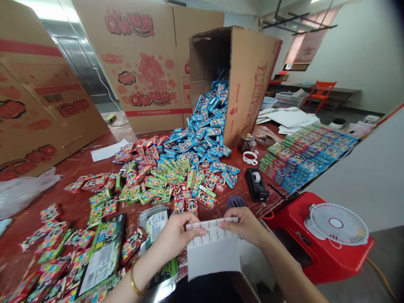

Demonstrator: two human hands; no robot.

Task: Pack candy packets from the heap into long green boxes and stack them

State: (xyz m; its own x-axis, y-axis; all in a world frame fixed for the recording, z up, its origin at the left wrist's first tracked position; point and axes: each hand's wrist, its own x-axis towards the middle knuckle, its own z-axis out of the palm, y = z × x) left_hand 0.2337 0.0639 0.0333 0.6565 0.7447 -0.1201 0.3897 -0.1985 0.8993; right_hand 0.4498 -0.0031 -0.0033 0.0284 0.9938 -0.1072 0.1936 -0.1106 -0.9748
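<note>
A white sheet of stickers (214, 252) with rows of small round printed labels is held level in front of me, its top edge curled over and its lower part blank. My left hand (184, 229) pinches the left end of that edge, with a gold bangle on the wrist. At the right end, my right hand (244, 225) grips the same edge between thumb and fingers. Left of the sheet lies a clear plastic tray (154, 214) with a printed card, partly behind my left arm. Farther left, a green-and-black display pack (104, 252) rests on small candy packets (72, 269).
A large pile of blue packets (205, 126) spills from a tipped carton (249, 84) onto the red table (135, 208). To the right are a tape dispenser (256, 185), a white cup (250, 158), stacked packs (309, 151) and a white fan (337, 223) on a red stool.
</note>
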